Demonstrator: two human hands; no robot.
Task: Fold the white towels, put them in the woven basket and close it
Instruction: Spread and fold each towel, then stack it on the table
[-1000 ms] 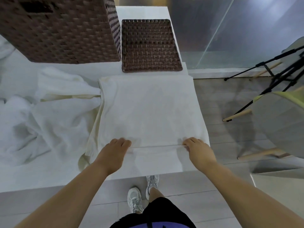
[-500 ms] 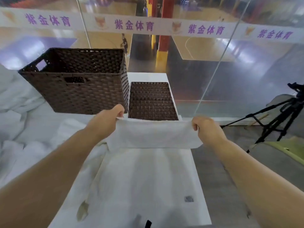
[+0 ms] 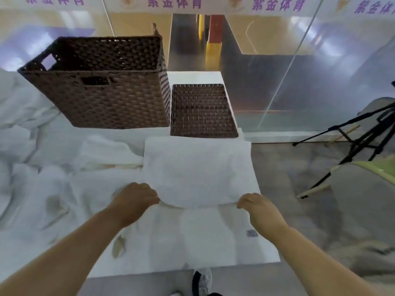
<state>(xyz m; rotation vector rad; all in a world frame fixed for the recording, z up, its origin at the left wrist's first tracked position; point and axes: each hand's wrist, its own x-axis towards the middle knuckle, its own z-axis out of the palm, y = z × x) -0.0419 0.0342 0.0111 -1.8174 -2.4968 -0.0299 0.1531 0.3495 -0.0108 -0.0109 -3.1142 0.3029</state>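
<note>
Both left grip (image 3: pixel 136 199) and right grip (image 3: pixel 256 207) pinch the white towel (image 3: pixel 196 174); woven basket (image 3: pixel 111 103) seemingly shows bare weave.

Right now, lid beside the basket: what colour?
Dark brown weave, lid flat on table; head view.

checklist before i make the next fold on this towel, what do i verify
1. Grip: left hand and right hand each hold the near edge of the top layer of the towel: ok.
2. Top layer straight: its near edge bows between the hands: not ok.
3. Far corners matched: the lower layer is hidden there: cannot tell.
4. Room on the left: the pile of loose towels lies against the towel's left side: not ok.
5. Basket open on top: ok.
6. Lid out of the way: it lies flat to the right of the basket, beyond the towel's far edge: ok.
</note>
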